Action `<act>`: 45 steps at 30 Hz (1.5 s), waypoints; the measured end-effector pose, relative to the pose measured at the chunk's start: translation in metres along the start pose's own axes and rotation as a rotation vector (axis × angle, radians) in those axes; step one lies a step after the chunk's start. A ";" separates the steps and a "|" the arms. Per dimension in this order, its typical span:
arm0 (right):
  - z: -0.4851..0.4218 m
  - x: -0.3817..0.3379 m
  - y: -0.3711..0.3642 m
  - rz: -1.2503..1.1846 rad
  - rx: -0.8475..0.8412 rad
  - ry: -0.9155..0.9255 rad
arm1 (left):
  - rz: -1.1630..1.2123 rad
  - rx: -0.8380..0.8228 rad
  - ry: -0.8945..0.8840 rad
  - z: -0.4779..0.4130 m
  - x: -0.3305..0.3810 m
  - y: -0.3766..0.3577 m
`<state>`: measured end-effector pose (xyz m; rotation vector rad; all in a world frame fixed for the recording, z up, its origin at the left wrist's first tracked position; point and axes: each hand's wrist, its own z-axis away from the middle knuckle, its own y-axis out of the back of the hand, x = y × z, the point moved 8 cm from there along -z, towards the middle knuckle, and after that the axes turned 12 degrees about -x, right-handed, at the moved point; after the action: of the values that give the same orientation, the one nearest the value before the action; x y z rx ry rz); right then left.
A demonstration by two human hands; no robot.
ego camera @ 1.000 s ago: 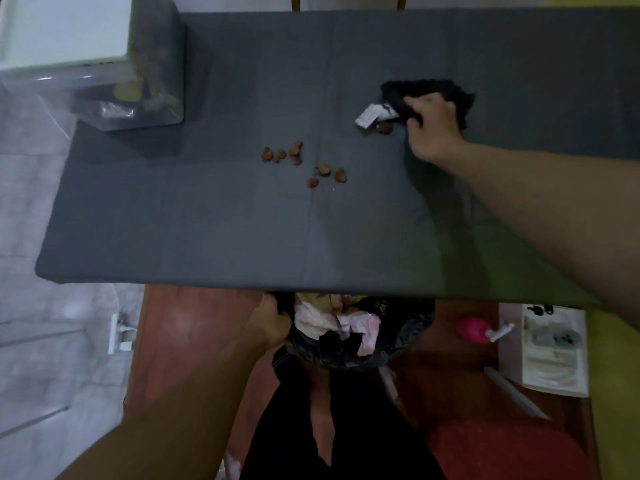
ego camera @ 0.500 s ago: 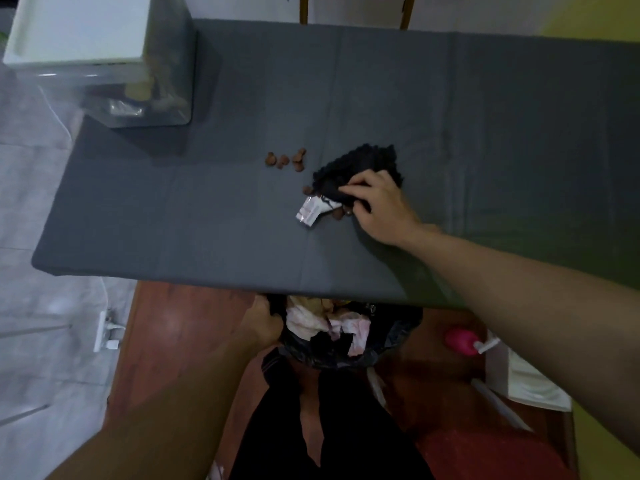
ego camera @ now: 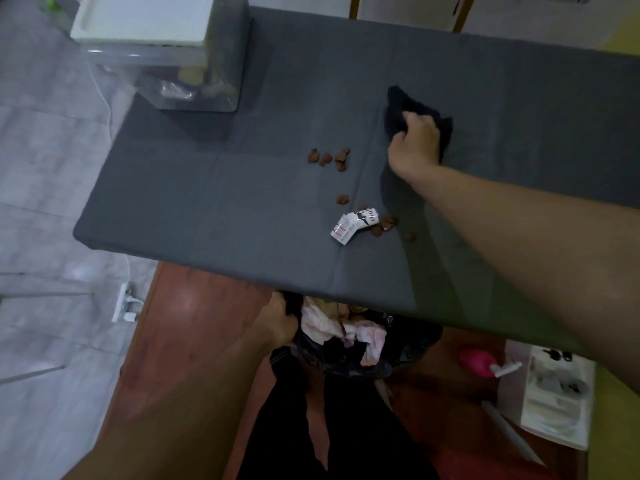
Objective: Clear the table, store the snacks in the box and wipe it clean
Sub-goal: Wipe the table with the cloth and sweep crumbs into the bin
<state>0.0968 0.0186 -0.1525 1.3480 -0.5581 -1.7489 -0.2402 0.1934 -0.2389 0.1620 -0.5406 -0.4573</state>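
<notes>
Grey-covered table (ego camera: 242, 202) fills our view, with the clear lidded box (ego camera: 221, 81) at eleven o'clock, the black bin bag (ego camera: 408, 355) at six, its rim gripped by our left hand (ego camera: 280, 320), our right hand (ego camera: 415, 143) clutching the black cloth (ego camera: 398, 105) at one, and a white wrapper (ego camera: 353, 225) among brown snack bits (ego camera: 329, 157) near centre.

Dim, soft indoor light; motion blur smears the edges, wide-angle bending skews the table (ego camera: 214, 188).

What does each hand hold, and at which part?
The right hand grips the black cloth at its middle; the left hand holds the bin bag by its rim.
</notes>
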 end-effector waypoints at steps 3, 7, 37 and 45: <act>-0.006 -0.041 -0.033 0.113 -0.176 0.183 | -0.038 0.049 -0.015 0.000 -0.004 0.007; 0.007 -0.085 -0.078 0.269 -0.362 0.456 | -0.018 0.053 -0.027 -0.002 -0.004 0.009; 0.068 0.088 0.022 0.052 -0.038 -0.022 | -0.003 -0.005 -0.012 -0.008 -0.001 -0.009; 0.098 0.035 -0.030 0.068 -0.238 0.296 | 0.018 0.004 -0.032 -0.006 0.000 -0.011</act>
<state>-0.0081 -0.0073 -0.1631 1.3670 -0.2208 -1.4735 -0.2409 0.1837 -0.2471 0.1541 -0.5740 -0.4415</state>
